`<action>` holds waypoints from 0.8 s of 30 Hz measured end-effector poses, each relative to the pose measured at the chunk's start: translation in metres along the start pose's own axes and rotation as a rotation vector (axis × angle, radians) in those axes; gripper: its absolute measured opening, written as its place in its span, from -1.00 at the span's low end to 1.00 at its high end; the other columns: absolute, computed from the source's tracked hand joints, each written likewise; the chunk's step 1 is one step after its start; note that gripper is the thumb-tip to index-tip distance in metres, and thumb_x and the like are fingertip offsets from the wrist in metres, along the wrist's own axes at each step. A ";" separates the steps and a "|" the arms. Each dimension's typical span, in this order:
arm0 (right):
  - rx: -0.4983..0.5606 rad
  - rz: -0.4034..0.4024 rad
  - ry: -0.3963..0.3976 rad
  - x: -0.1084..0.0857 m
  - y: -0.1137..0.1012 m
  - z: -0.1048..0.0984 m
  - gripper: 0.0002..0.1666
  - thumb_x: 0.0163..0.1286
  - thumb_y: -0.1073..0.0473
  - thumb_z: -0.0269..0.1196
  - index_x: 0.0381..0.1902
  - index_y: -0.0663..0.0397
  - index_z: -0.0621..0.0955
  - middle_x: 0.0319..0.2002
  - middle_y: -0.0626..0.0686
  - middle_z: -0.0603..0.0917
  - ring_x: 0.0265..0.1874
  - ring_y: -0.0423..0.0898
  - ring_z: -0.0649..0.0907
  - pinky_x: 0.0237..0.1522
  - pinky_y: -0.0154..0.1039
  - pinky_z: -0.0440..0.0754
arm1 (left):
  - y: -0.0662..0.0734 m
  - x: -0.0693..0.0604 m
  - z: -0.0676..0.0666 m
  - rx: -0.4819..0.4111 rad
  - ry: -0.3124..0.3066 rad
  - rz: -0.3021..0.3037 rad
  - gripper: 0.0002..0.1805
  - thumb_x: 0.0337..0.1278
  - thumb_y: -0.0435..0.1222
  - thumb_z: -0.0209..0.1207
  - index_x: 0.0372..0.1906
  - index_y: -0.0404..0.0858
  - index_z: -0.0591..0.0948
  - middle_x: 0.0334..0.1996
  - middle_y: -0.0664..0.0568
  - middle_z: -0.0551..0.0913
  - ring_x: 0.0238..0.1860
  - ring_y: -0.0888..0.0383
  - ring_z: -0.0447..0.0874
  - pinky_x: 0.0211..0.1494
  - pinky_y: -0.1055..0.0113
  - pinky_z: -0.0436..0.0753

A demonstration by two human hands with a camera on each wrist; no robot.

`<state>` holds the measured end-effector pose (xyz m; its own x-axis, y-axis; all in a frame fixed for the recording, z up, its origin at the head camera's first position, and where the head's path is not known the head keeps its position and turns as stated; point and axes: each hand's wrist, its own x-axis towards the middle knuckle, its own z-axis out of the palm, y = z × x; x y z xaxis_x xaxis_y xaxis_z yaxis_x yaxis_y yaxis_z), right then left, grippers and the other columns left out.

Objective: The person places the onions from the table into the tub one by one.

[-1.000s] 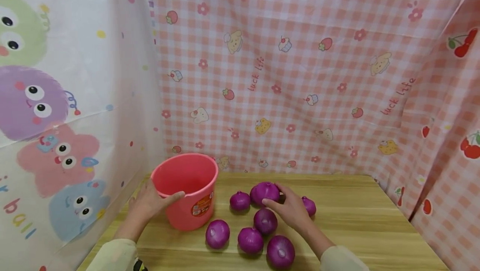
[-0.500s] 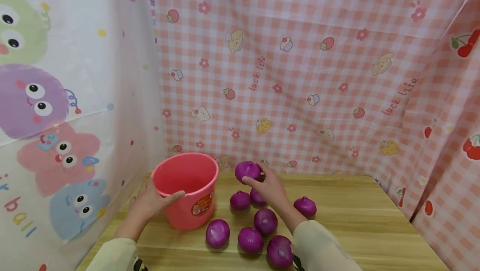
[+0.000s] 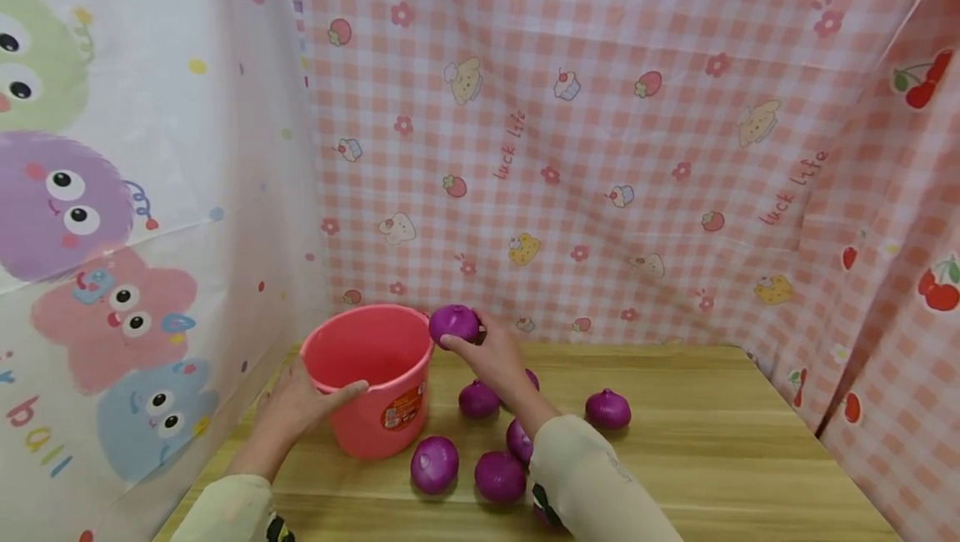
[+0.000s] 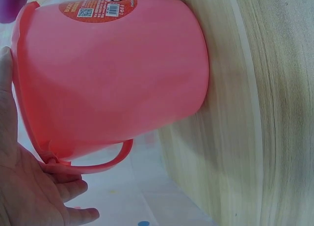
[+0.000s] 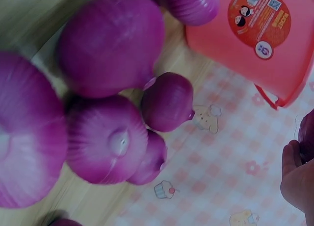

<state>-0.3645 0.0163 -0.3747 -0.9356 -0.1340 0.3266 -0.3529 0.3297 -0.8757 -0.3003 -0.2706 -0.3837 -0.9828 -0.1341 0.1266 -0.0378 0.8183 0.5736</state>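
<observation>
At the left of the table stands a pink bucket [image 3: 375, 434] with a red label. My left hand [image 3: 296, 409] holds its near-left rim, the thumb across the rim and the other fingers at the outer side by the handle [image 4: 113, 159]. My right hand [image 3: 491, 358] grips a purple onion [image 3: 453, 325] just right of the bucket's rim, raised above the table. In the right wrist view, only part of that onion [image 5: 306, 137] shows at the right edge. Several more purple onions lie on the table, among them one onion [image 3: 435, 465] in front of the bucket and another [image 3: 500, 477] beside it.
One onion [image 3: 607, 409] lies apart to the right on the wooden table [image 3: 720, 442]. My right forearm partly covers several onions. A pink checked cloth [image 3: 600, 142] hangs behind the table, and a white cartoon-print sheet [image 3: 247, 150] hangs at the left.
My right hand has lifted an onion from the rear of the group and carried it up and left to the bucket's rim. My left hand and the bucket have stayed in place.
</observation>
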 end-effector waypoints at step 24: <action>-0.098 -0.146 -0.033 0.009 -0.028 0.056 -0.34 0.23 -0.13 0.44 0.22 -0.04 0.57 -0.02 0.05 0.60 -0.07 -0.06 0.63 -0.04 -0.17 0.66 | -0.002 0.002 0.000 0.004 0.009 0.023 0.38 -0.23 0.54 0.17 0.56 -0.23 -0.04 0.33 -0.30 0.34 0.30 -0.29 0.30 0.17 -0.56 0.18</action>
<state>-0.3627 -0.0460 -0.3673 -0.8740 -0.2171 0.4347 -0.4859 0.3935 -0.7804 -0.3021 -0.2720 -0.3844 -0.9819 -0.1198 0.1468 -0.0156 0.8235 0.5672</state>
